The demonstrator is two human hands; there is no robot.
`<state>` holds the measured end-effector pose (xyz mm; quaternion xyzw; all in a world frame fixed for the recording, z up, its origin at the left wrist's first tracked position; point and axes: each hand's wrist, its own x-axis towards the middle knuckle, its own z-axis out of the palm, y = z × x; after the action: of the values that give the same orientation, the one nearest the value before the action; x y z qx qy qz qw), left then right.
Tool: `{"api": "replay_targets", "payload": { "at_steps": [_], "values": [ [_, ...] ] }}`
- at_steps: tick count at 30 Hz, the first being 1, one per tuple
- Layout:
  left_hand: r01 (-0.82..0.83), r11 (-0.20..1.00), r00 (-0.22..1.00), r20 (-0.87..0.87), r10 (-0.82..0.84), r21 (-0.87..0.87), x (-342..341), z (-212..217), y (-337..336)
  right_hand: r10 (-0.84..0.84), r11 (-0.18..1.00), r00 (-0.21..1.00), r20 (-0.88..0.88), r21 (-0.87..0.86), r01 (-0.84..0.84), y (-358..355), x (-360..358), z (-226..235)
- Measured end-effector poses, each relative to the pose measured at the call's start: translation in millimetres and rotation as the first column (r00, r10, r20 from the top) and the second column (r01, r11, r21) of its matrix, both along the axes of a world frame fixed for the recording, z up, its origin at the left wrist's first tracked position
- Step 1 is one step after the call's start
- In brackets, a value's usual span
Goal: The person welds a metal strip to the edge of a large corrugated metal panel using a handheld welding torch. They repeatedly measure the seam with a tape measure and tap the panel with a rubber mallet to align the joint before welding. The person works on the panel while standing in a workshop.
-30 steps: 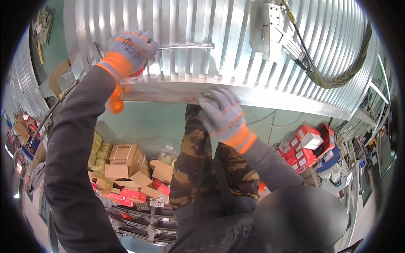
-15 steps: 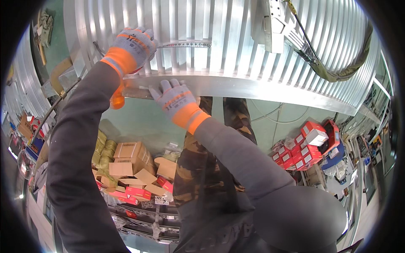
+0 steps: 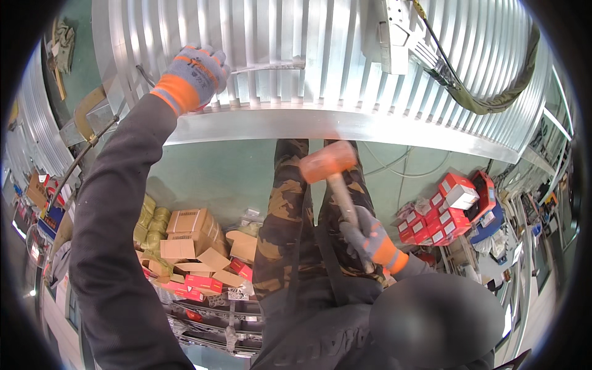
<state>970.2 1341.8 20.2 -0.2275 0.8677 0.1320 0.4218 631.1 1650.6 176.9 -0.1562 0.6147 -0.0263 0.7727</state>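
Right hand (image 3: 368, 237), lower centre-right, wraps the mallet (image 3: 341, 193) by its handle; long axis slants up-left, head nearest the metal panel's (image 3: 265, 126) lower edge. Left hand (image 3: 196, 73), upper left, curls beside tape (image 3: 271, 66); grip hidden, cannot tell.

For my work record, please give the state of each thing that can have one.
Silver measuring tape, pulled out across ribbed metal panel
Grey-orange gloved left hand, curled around tape
Mallet with orange-red cylindrical head, held by handle
Grey-orange gloved right hand, closed on mallet handle
Brown cardboard boxes, some flaps open
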Motion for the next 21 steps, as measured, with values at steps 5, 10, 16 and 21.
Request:
{"api": "replay_targets", "payload": {
  "at_steps": [5,10,16,21],
  "values": [
    [-0.031,1.000,0.999,0.019,0.031,-0.002,-14.1,18.8,6.2,-0.353,0.929,0.927,-0.123,0.075,0.363,-4.5,4.8,15.6],
    [-0.025,1.000,0.991,0.133,0.025,0.000,-31.6,28.9,-0.8,-0.522,0.841,0.839,-0.155,0.075,0.536,-63.6,42.2,22.6],
    [0.004,1.000,0.957,0.288,-0.011,0.027,-42.9,29.5,-13.5,-0.770,0.629,0.606,-0.200,-0.074,0.774,-85.2,72.9,2.5],
    [-0.046,0.998,0.942,0.335,0.028,0.045,-51.3,33.4,-15.7,-0.739,0.652,0.638,-0.218,0.010,0.758,-100.8,76.6,-7.9]
  ]
}}
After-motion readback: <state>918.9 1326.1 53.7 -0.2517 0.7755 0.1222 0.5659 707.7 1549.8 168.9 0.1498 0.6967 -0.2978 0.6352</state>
